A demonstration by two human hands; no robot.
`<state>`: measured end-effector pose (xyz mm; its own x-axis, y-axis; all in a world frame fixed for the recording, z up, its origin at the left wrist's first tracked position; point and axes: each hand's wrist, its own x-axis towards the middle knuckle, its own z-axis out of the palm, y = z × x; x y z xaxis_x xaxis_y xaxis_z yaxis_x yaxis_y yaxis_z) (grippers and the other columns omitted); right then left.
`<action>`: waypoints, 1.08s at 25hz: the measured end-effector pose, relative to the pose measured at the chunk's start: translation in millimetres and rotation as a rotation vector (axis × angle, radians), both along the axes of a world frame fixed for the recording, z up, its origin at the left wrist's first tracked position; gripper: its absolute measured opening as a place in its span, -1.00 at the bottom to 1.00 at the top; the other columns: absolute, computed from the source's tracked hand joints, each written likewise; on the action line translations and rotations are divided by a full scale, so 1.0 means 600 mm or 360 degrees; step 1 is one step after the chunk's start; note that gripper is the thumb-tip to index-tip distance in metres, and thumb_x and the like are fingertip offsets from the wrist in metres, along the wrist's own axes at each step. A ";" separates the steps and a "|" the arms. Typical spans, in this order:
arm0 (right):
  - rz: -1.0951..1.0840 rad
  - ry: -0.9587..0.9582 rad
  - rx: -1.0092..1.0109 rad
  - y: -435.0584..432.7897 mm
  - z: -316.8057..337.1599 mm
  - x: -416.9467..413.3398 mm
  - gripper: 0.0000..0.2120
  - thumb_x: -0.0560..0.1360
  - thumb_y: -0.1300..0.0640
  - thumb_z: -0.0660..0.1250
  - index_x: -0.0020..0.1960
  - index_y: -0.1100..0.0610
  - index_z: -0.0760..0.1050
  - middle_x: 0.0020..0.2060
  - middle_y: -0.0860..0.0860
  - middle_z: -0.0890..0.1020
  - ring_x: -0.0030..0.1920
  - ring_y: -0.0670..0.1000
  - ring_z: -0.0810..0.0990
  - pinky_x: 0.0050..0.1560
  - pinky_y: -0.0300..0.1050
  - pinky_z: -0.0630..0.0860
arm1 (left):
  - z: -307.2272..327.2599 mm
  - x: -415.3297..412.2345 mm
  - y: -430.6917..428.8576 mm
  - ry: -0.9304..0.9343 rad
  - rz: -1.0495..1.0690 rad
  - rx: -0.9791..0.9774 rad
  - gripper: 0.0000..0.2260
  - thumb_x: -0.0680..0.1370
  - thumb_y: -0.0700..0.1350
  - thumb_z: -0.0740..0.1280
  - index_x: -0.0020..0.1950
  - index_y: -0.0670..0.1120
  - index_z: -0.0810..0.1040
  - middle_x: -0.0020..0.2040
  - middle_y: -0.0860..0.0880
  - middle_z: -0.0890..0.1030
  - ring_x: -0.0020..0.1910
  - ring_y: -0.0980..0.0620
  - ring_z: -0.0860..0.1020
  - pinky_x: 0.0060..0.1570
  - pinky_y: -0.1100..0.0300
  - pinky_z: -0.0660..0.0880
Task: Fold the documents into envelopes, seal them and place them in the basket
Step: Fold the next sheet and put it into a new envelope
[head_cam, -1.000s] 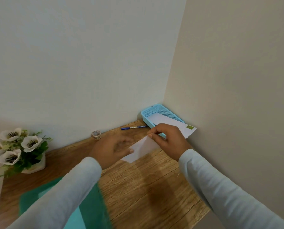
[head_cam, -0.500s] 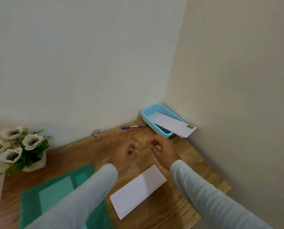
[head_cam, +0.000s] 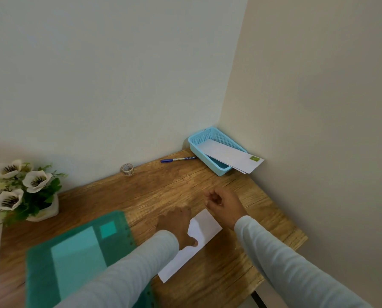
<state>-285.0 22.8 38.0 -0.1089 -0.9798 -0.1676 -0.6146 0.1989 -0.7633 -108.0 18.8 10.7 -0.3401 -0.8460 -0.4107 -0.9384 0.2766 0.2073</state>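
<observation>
pinning the white envelope (head_cam: 204, 227) flat on the desk (head_cam: 163, 192), the left hand (head_cam: 176, 225) presses with straight fingers; the right hand (head_cam: 224, 203) hovers just beyond, fingers curled on nothing. a firm, even press along the flap looks wise before the corner basket (head_cam: 196, 150).

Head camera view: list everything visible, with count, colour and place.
table: one, brown wood, in wall corner
basket: one, light blue, table's far right corner
envelopes in basket: at least two, white, overhanging its near rim
pen: one, blue, left of basket
tape roll: one, clear, by back wall
flowers: one potted bunch, white, far left
folder: one, green, near left
envelope on table: one, white, near middle
left hand: one, resting on that envelope
right hand: one, fingers curled, empty, beyond it
</observation>
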 end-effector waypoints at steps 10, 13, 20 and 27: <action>-0.0349 -0.0254 0.0493 0.014 -0.003 -0.022 -0.65 0.58 0.02 0.41 0.35 -0.01 0.48 0.31 0.03 0.55 0.31 0.12 0.53 0.35 0.12 0.52 | 0.007 0.039 -0.029 0.0868 0.0691 0.0267 -0.89 0.53 0.01 0.48 -0.06 0.03 0.59 -0.08 0.05 0.61 -0.10 0.06 0.55 -0.12 0.21 0.48; -0.0387 -0.0521 0.0347 0.007 0.013 -0.004 -0.78 0.60 0.03 0.40 0.23 0.00 0.55 0.19 -0.01 0.62 0.17 0.05 0.62 0.09 -0.03 0.62 | 0.042 0.047 -0.040 0.1279 0.0826 0.0286 -0.87 0.54 -0.09 0.48 0.05 0.06 0.59 0.02 0.08 0.63 0.04 0.05 0.58 0.01 0.15 0.55; -0.0028 -0.0392 -0.0149 -0.029 0.077 0.034 -0.81 0.64 -0.01 0.33 -0.04 0.07 0.61 -0.07 -0.01 0.65 -0.01 0.03 0.60 0.10 -0.01 0.57 | 0.107 0.055 -0.050 0.1612 0.0768 0.0273 -0.61 0.52 -0.13 0.51 0.32 -0.02 0.54 0.09 0.11 0.65 0.04 0.07 0.63 -0.11 0.24 0.60; 0.0314 0.0027 -0.0364 -0.032 0.097 0.041 -0.88 0.63 0.01 0.33 -0.07 -0.01 0.56 -0.16 -0.15 0.61 -0.09 -0.12 0.56 -0.05 -0.13 0.54 | 0.154 0.088 -0.070 0.1890 0.0598 -0.0143 -0.81 0.54 -0.08 0.49 0.14 0.08 0.69 0.03 0.08 0.71 0.04 0.07 0.64 0.06 0.07 0.61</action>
